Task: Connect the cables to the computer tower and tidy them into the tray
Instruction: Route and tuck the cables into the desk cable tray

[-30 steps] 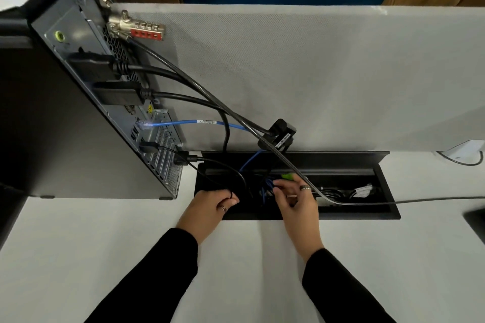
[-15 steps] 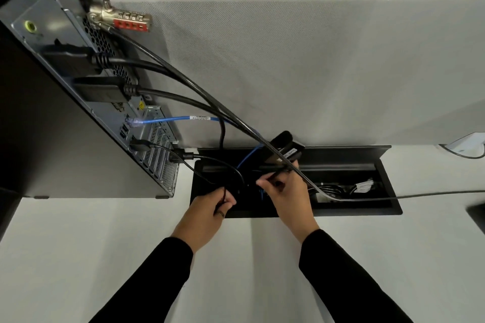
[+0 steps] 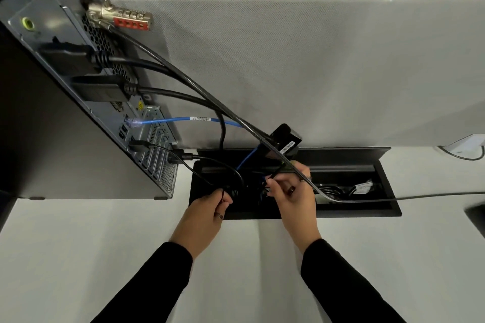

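Head view:
tower (image 3: 52, 123): stood at left on desk (image 3: 236, 257), rear ports faced toward tray; cables already plugged in.
tray (image 3: 367, 208): recessed in desk by partition (image 3: 288, 65), lid open; slack partly inside.
left hand (image 3: 203, 214): thin black cable (image 3: 210, 161) pinched at tray edge, likely to keep its loop down.
right hand (image 3: 295, 196): fingers curled, another thin black lead pinched over tray, probably being fed in.
blue cable (image 3: 183, 119): run from tower into tray.
lock cable (image 3: 210, 92): draped across right hand and tray, in the way.

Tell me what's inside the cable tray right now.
In the tray: a bundle of black cables with a white tag at right, and the blue cable dropping in at left. Both hands, left and right, cover the middle, each gripping a thin black cable.
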`<action>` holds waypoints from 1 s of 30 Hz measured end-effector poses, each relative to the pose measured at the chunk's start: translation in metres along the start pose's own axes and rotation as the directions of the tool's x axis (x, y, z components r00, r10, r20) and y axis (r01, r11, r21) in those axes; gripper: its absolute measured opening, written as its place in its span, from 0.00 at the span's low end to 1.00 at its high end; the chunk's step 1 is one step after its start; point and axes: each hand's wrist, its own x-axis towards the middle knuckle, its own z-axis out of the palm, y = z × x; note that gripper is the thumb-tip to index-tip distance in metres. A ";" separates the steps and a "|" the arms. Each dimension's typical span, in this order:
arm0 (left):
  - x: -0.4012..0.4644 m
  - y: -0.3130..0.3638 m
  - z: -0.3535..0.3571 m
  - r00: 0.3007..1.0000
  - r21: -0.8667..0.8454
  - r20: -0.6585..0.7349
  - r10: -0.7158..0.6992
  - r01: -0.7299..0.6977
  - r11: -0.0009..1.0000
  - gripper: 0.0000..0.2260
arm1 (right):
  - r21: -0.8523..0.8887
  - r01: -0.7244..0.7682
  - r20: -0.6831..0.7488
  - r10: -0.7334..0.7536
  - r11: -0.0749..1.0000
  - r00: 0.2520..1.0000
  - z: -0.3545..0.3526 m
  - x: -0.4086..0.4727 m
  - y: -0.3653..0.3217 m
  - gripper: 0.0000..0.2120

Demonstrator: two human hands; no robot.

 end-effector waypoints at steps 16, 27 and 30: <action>0.036 0.016 -0.004 0.940 0.040 0.290 -0.181 0.177 0.983 0.14 | -0.379 0.084 0.228 0.005 0.922 0.974 0.019 0.004 -0.005 0.16; 0.039 0.012 0.000 0.916 0.031 0.323 -0.238 0.241 0.970 0.15 | -0.235 0.171 0.140 -0.141 0.957 0.980 0.016 0.011 -0.030 0.06; 0.038 0.010 -0.002 0.924 -0.091 0.293 -0.247 0.284 0.954 0.14 | -0.210 0.119 0.170 -0.083 0.970 0.982 0.027 0.014 -0.027 0.07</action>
